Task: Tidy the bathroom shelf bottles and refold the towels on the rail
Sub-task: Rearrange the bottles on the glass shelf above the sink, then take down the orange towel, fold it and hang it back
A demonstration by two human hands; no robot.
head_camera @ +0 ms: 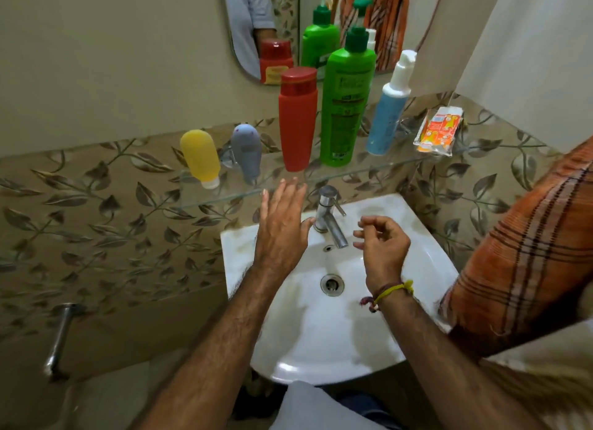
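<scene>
Hands first, since they sit nearest me, both over the white sink [426, 263]. I have my left hand [282, 224] flat and spread, fingers pointing up and away toward the glass shelf [224, 198], holding nothing. My right hand [383, 250] hangs just right of the tap [330, 218], loosely curled with thumb and forefinger close together; I see nothing in it.

Beyond the fingertips comes the shelf edge, and the bottles stand on it in a row running left to right. The red bottle [297, 121] is almost straight ahead of my left fingertips, upright, its long axis vertical. I judge the left hand the nearer one for it, and a forward and upward reach would meet its base first. Left of it stand a grey bottle [247, 152] and a yellow bottle [200, 157], both resting cap down. Right of it rises the green pump bottle [348, 102], then a blue bottle [388, 112] that looks to lean right, closer to my right hand. An orange sachet [438, 131] lies at the far right end.

The orange plaid towel [526, 246] hangs at my right, well apart from both hands.
</scene>
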